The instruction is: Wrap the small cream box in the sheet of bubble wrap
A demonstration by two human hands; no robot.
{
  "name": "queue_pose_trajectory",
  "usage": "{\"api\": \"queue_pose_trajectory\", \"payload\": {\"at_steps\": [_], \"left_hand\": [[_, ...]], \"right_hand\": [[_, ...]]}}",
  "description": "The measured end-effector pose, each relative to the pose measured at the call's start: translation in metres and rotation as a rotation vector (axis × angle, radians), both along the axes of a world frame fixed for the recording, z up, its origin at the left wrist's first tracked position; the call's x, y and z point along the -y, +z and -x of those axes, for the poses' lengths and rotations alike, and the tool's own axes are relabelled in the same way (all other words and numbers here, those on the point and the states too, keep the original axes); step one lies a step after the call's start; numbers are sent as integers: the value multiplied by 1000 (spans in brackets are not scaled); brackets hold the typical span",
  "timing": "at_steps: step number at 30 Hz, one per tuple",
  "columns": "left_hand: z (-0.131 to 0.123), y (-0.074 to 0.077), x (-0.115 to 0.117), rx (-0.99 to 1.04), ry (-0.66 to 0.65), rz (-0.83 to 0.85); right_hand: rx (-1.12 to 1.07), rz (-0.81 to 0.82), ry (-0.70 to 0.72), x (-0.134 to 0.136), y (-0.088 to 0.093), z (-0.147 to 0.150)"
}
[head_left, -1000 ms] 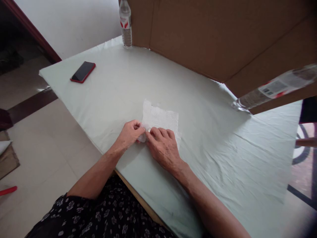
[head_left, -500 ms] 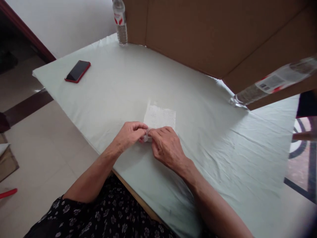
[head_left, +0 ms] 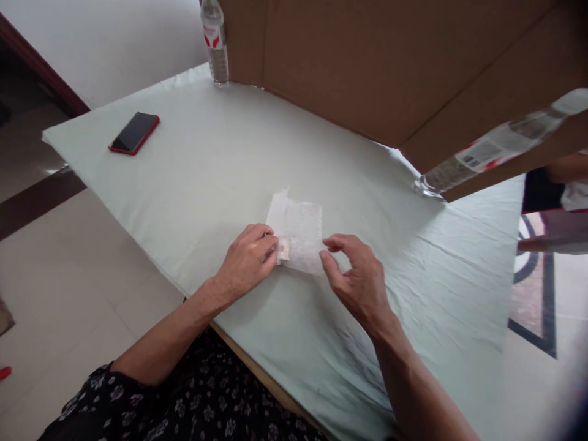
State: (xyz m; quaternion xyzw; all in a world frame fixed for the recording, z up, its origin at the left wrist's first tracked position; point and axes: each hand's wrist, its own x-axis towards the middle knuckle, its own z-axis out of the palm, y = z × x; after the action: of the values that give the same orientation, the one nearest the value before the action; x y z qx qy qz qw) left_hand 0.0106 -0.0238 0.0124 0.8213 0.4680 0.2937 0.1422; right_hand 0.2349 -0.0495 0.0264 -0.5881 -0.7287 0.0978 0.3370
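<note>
A white paper tissue point(head_left: 297, 230) lies partly folded on the pale green tablecloth point(head_left: 220, 159) in the middle of the table. My left hand point(head_left: 248, 262) pinches the tissue's near-left corner, where a small rolled or folded bit shows at my fingertips. My right hand point(head_left: 356, 275) hovers just right of the tissue's near edge, fingers curled but apart, holding nothing.
A red-cased phone point(head_left: 134, 133) lies at the far left of the table. One water bottle point(head_left: 214, 40) stands at the back, another point(head_left: 491, 150) at the right. A large cardboard panel point(head_left: 376, 67) walls off the back. Another person's arm point(head_left: 567, 166) shows at the far right.
My right hand has let go of the tissue's corner and moved right, opening. My left hand keeps its pinch. The view has shifted slightly to the right.
</note>
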Motion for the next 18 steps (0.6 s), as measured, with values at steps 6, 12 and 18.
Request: {"api": "queue_pose_trajectory", "payload": {"at_steps": [6,12,18], "left_hand": [[-3,-1,0,-21,-24,-23],[-6,1,4,-85,-46,-4],[-2,5,-2,-144,-120,-31]], "right_hand": [[-184,492,-112,20,-18,-19],[-283,538,-175,4,-31,-2],[-376,411,-153,-10,-32,10]]}}
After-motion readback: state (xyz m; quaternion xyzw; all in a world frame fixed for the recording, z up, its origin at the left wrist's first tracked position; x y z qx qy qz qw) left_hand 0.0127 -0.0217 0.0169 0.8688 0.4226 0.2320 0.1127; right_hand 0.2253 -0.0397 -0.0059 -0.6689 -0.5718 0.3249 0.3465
